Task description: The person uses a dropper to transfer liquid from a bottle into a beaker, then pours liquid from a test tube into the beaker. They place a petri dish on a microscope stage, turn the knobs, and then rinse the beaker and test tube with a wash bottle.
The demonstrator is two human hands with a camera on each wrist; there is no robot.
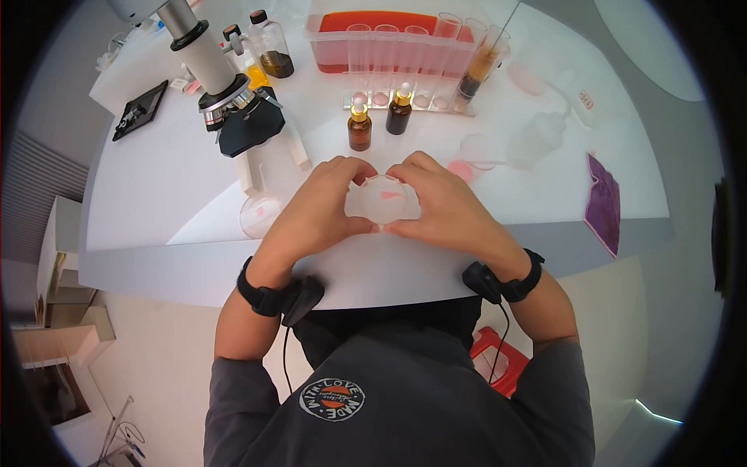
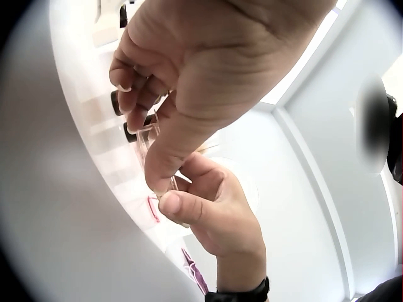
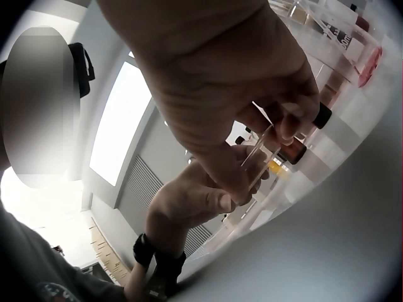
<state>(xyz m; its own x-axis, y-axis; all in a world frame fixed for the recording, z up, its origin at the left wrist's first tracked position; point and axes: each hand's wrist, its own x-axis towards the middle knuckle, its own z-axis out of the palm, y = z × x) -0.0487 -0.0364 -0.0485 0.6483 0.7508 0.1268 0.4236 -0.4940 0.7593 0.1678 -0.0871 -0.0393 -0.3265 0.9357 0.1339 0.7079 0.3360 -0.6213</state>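
A round clear dish [image 1: 383,204] with a pink patch in it is held between both hands, near the table's front edge. The left hand [image 1: 315,208] grips its left side, thumb at the near rim and fingers at the far rim. On the opposite side the right hand [image 1: 447,204] grips it the same way, the two thumb tips close together. The left wrist view shows the left hand [image 2: 208,69] above the dish edge [image 2: 146,135], seen side-on. From the right wrist, the right hand [image 3: 220,94] has thumb and fingers around the dish [image 3: 257,157].
Two amber dropper bottles [image 1: 359,128] stand beyond the hands, before a rack of tubes [image 1: 385,58]. A microscope [image 1: 226,86] is at the left, with another dish [image 1: 259,215] near it. At the right lie a wash bottle [image 1: 537,136] and a purple cloth [image 1: 603,205].
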